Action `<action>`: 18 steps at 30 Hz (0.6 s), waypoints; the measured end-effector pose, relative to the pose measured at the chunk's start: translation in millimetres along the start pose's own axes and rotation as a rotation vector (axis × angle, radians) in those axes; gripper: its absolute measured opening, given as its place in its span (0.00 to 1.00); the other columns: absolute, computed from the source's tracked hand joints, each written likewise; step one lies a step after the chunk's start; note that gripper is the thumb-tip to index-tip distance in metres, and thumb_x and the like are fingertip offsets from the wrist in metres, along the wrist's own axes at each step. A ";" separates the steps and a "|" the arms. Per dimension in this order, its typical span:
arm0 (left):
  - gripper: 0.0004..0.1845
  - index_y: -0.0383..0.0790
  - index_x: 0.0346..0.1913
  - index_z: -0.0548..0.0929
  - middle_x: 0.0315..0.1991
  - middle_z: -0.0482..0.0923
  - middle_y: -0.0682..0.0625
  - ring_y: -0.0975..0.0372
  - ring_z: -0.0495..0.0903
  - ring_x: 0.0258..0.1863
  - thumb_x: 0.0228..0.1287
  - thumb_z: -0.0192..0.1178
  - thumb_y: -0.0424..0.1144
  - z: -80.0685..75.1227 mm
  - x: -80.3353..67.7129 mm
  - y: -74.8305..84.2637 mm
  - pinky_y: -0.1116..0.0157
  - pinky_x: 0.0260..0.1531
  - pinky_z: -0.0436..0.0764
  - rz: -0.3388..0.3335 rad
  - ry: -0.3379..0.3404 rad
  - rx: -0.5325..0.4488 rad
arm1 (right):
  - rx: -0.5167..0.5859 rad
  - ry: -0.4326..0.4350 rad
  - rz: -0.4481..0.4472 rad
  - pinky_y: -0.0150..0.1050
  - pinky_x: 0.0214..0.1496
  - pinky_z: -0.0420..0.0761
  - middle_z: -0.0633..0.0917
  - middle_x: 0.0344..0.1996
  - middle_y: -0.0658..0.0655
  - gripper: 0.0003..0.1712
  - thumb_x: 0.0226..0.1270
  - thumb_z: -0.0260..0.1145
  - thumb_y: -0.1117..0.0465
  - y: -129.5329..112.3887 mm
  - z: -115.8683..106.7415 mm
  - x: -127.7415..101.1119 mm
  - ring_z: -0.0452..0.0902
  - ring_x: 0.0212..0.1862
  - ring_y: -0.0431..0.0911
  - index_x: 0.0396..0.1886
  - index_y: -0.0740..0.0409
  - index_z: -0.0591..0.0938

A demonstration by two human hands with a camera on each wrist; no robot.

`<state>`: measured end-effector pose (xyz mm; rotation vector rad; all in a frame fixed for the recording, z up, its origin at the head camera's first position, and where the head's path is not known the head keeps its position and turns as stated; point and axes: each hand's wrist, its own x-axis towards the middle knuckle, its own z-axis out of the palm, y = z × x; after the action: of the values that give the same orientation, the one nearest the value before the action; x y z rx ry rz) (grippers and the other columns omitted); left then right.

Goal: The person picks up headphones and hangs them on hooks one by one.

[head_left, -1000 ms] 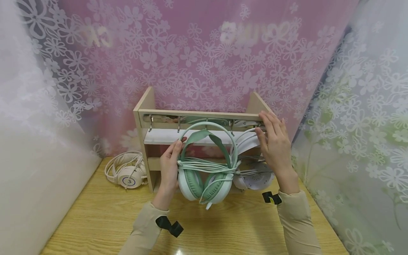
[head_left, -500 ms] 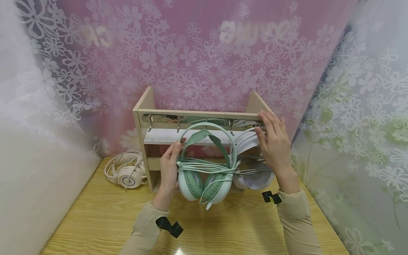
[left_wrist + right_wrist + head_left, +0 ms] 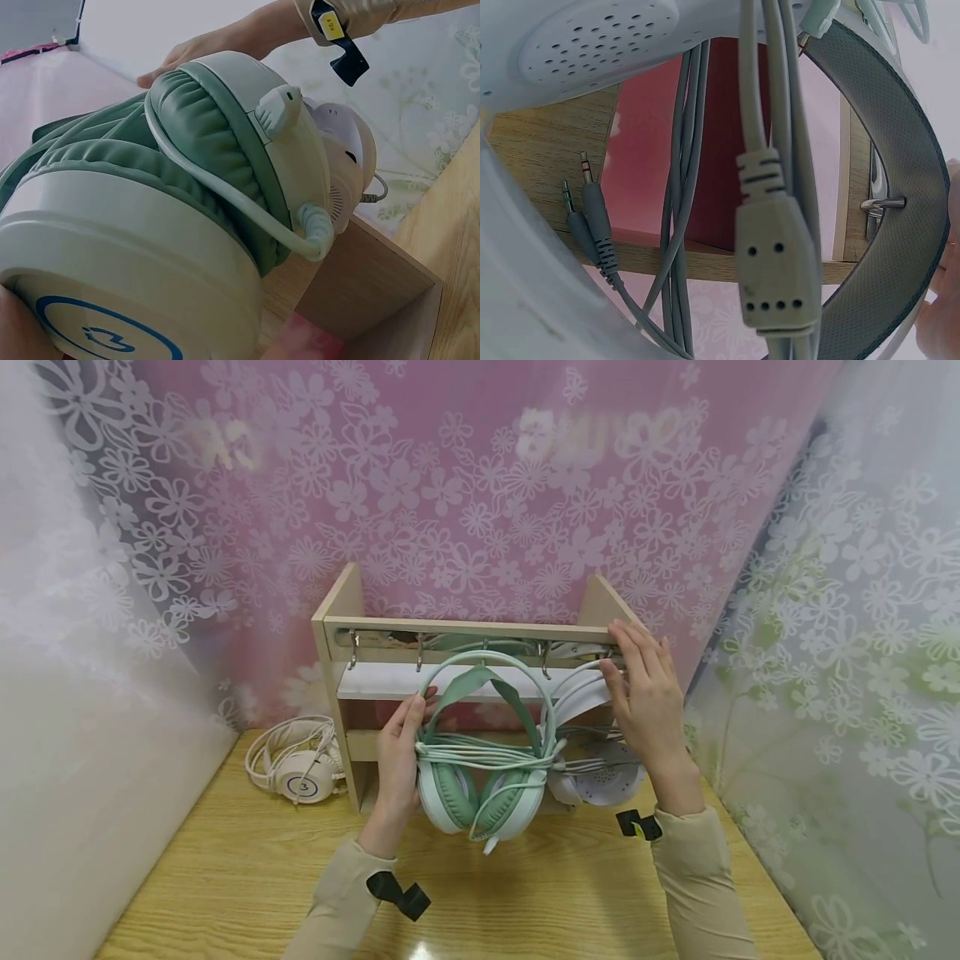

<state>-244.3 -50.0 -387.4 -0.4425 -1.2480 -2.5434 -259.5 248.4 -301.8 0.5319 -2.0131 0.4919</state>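
The green headset [image 3: 482, 752] hung by its headband from a middle hook [image 3: 485, 646] under the top rail of the wooden rack [image 3: 341, 610], its long axis vertical and its cups low, near the bench [image 3: 225, 860]. The left hand [image 3: 399, 756] lay directly against it, fingers curled round the left cup and the wrapped cable. The right hand [image 3: 645, 702], further off, rested with nearly straight fingers on the rail's right end, in front of the white headset [image 3: 596, 777]. A 3rd headset [image 3: 296, 768] lay on the bench, left of the rack.

Three headsets [image 3: 482, 752], one rack [image 3: 465, 628], two hands [image 3: 397, 752].
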 end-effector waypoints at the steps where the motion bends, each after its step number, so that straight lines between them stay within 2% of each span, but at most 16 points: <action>1: 0.22 0.28 0.62 0.78 0.48 0.86 0.45 0.57 0.89 0.39 0.79 0.54 0.44 -0.3 0.0 0.1 0.61 0.47 0.88 0.000 0.000 0.005 | -0.001 -0.001 0.000 0.59 0.81 0.51 0.76 0.69 0.61 0.32 0.82 0.49 0.42 -0.1 -0.1 0.1 0.65 0.73 0.58 0.71 0.60 0.74; 6: 0.22 0.28 0.62 0.78 0.47 0.87 0.46 0.56 0.89 0.40 0.80 0.53 0.44 -2.1 1.1 -0.2 0.61 0.46 0.88 0.003 -0.001 0.027 | -0.003 -0.007 0.003 0.58 0.81 0.51 0.75 0.69 0.61 0.32 0.82 0.49 0.42 0.1 -0.5 -0.4 0.65 0.74 0.57 0.71 0.60 0.74; 11: 0.22 0.29 0.63 0.78 0.49 0.86 0.48 0.59 0.87 0.45 0.80 0.52 0.43 -5.3 3.9 0.1 0.59 0.49 0.87 0.002 -0.005 0.084 | -0.008 -0.008 0.003 0.58 0.81 0.50 0.75 0.69 0.62 0.34 0.82 0.47 0.41 0.7 0.2 -0.6 0.65 0.74 0.58 0.71 0.61 0.74; 18: 0.23 0.31 0.64 0.78 0.44 0.88 0.48 0.56 0.89 0.42 0.80 0.53 0.45 -9.9 8.1 4.9 0.52 0.51 0.86 -0.033 -0.041 0.086 | -0.022 -0.016 0.006 0.58 0.81 0.50 0.75 0.68 0.63 0.35 0.82 0.46 0.39 1.4 0.8 0.2 0.65 0.73 0.57 0.70 0.62 0.74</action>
<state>-251.4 -61.7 -386.6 -0.4609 -1.3846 -2.5083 -260.9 249.1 -302.1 0.5178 -2.0332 0.4700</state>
